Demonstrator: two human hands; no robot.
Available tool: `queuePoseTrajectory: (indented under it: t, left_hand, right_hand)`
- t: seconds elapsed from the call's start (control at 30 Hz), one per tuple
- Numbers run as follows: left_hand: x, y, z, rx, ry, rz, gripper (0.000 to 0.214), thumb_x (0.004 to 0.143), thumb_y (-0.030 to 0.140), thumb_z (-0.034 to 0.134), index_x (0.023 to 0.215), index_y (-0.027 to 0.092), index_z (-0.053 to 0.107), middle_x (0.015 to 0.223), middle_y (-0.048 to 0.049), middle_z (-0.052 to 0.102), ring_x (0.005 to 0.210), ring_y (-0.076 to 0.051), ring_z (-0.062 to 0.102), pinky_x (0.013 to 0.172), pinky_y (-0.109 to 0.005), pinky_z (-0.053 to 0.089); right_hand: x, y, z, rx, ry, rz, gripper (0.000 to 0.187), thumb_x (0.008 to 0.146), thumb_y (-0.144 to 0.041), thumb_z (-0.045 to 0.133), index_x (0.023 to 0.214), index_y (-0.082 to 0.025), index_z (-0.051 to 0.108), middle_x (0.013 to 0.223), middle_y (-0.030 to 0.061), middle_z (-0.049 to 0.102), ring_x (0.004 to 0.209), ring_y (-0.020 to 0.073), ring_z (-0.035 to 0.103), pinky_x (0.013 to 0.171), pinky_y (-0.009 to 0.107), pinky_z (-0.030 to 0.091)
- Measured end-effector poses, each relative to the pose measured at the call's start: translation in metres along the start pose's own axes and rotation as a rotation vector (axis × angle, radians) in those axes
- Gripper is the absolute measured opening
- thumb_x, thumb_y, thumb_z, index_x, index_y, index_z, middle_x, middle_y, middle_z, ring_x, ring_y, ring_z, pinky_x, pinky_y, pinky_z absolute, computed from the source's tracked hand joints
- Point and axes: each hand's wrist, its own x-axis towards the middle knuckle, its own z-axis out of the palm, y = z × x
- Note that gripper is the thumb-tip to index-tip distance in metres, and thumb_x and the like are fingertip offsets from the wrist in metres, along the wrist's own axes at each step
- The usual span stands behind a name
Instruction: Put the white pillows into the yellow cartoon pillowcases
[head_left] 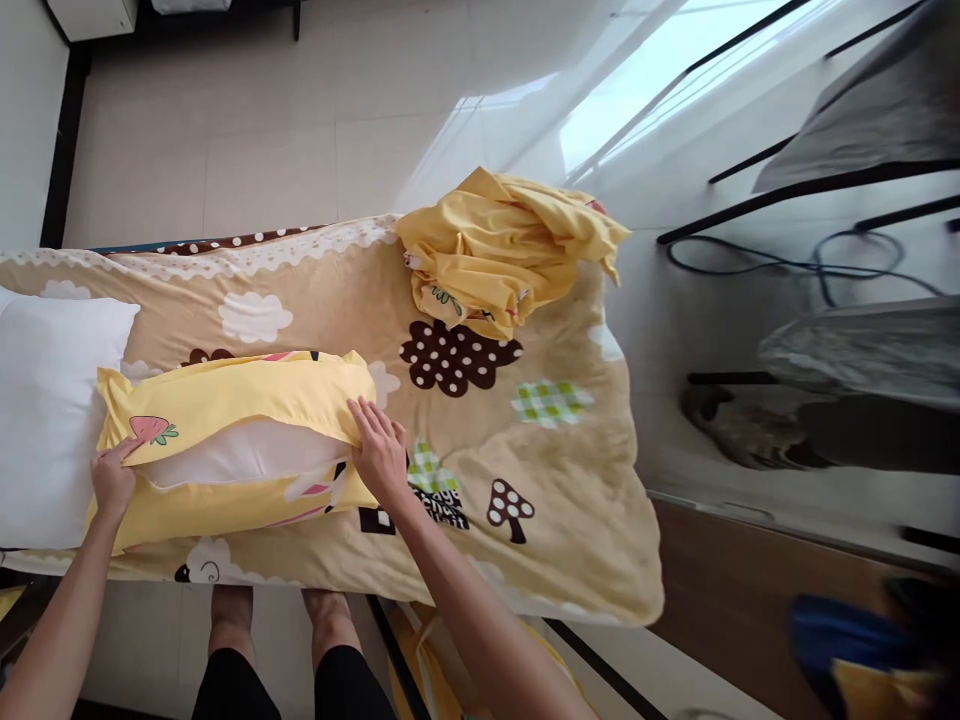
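Note:
A yellow pillowcase (247, 400) printed with a strawberry and other figures lies around a white pillow (247, 450), which shows through the long gap in the cover. At the gap's left end, my left hand (114, 478) is closed on the cloth edge, index finger against the strawberry. My right hand (379, 450) grips the right end of the gap, fingers on top of the cloth and thumb mostly hidden. Another white pillow (56, 400) lies at the far left, partly under the covered one's edge.
Beneath everything is a beige blanket (570, 510) with clouds, a mushroom and checked patches. A crumpled yellow cloth (510, 250) lies at its far right corner. Black-framed racks and a dark cable (765, 262) stand on the right; a person's foot (742, 430) is there too.

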Motion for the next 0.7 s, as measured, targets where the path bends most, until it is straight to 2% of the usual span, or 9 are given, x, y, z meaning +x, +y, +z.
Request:
queuePoseTrajectory:
  t: [0.07, 0.13, 0.23, 0.3, 0.37, 0.47, 0.53, 0.6, 0.7]
  left_hand:
    - [-0.009, 0.013, 0.007, 0.072, -0.052, 0.044, 0.058, 0.063, -0.002, 0.04, 0.108, 0.016, 0.073, 0.116, -0.0091, 0.072, 0.117, -0.028, 0.063, 0.104, -0.051, 0.039]
    - [-0.028, 0.035, 0.014, 0.113, 0.04, 0.139, 0.052, 0.07, 0.001, 0.045, 0.114, 0.014, 0.069, 0.125, -0.0141, 0.067, 0.123, -0.031, 0.058, 0.107, -0.053, 0.034]
    - [-0.064, 0.082, 0.026, -0.004, 0.114, 0.521, 0.041, 0.08, 0.006, 0.049, 0.116, 0.016, 0.065, 0.117, -0.0133, 0.068, 0.116, -0.027, 0.06, 0.103, -0.045, 0.041]
    - [-0.086, 0.12, 0.036, -0.166, -0.058, 0.839, 0.04, 0.083, 0.005, 0.046, 0.117, 0.018, 0.062, 0.107, -0.0089, 0.07, 0.111, -0.022, 0.062, 0.1, -0.038, 0.046]
    - [-0.099, 0.159, 0.051, -0.232, -0.216, 0.993, 0.042, 0.085, 0.007, 0.044, 0.124, 0.017, 0.058, 0.113, -0.0094, 0.068, 0.116, -0.022, 0.059, 0.1, -0.037, 0.046]
    - [-0.102, 0.205, 0.078, -0.158, -0.372, 0.935, 0.045, 0.091, 0.021, 0.049, 0.135, 0.014, 0.049, 0.129, -0.0135, 0.061, 0.123, -0.025, 0.054, 0.103, -0.04, 0.044]
    - [-0.096, 0.224, 0.096, -0.076, -0.499, 0.846, 0.052, 0.089, 0.036, 0.057, 0.136, 0.015, 0.048, 0.129, -0.0142, 0.06, 0.119, -0.028, 0.054, 0.101, -0.043, 0.044]
    - [-0.086, 0.235, 0.11, 0.004, -0.603, 0.749, 0.051, 0.084, 0.043, 0.065, 0.126, 0.016, 0.055, 0.121, -0.0143, 0.061, 0.113, -0.029, 0.055, 0.098, -0.045, 0.044]
    - [-0.066, 0.241, 0.118, 0.025, -0.673, 0.626, 0.022, 0.085, 0.031, 0.064, 0.101, 0.015, 0.067, 0.108, -0.0138, 0.063, 0.107, -0.029, 0.056, 0.095, -0.045, 0.043]
  right_hand:
    - [-0.019, 0.007, 0.012, 0.085, 0.028, 0.201, 0.064, 0.083, -0.018, 0.048, 0.147, -0.017, 0.041, 0.153, 0.0147, 0.041, 0.14, 0.03, 0.038, 0.109, 0.051, 0.028]
    - [-0.04, 0.017, 0.026, 0.266, 0.033, 0.377, 0.07, 0.083, -0.038, 0.055, 0.148, -0.017, 0.038, 0.154, 0.0161, 0.038, 0.14, 0.0339, 0.037, 0.11, 0.055, 0.026]
    - [-0.072, 0.037, 0.048, 0.657, 0.058, 0.618, 0.075, 0.08, -0.06, 0.055, 0.143, -0.021, 0.044, 0.151, 0.0138, 0.043, 0.135, 0.0319, 0.042, 0.111, 0.05, 0.03]
    - [-0.091, 0.05, 0.062, 0.798, 0.076, 0.763, 0.075, 0.078, -0.064, 0.052, 0.139, -0.021, 0.048, 0.147, 0.0146, 0.047, 0.132, 0.0301, 0.046, 0.109, 0.045, 0.035]
    - [-0.106, 0.06, 0.076, 0.834, 0.058, 0.867, 0.075, 0.075, -0.063, 0.05, 0.136, -0.021, 0.05, 0.141, 0.0158, 0.052, 0.128, 0.0303, 0.049, 0.103, 0.044, 0.04]
    - [-0.119, 0.067, 0.094, 0.947, -0.037, 0.93, 0.072, 0.068, -0.061, 0.051, 0.128, -0.022, 0.056, 0.124, 0.014, 0.063, 0.113, 0.0289, 0.058, 0.089, 0.041, 0.048]
    - [-0.119, 0.065, 0.101, 1.04, -0.124, 0.905, 0.065, 0.067, -0.06, 0.049, 0.117, -0.02, 0.061, 0.111, 0.0121, 0.068, 0.098, 0.0259, 0.063, 0.079, 0.037, 0.05]
    - [-0.117, 0.062, 0.103, 1.12, -0.203, 0.851, 0.056, 0.068, -0.059, 0.05, 0.104, -0.019, 0.065, 0.097, 0.0102, 0.07, 0.085, 0.023, 0.064, 0.072, 0.034, 0.05]
    - [-0.113, 0.06, 0.097, 1.171, -0.273, 0.764, 0.047, 0.067, -0.06, 0.058, 0.089, -0.018, 0.065, 0.082, 0.0069, 0.069, 0.074, 0.0214, 0.061, 0.067, 0.032, 0.049]
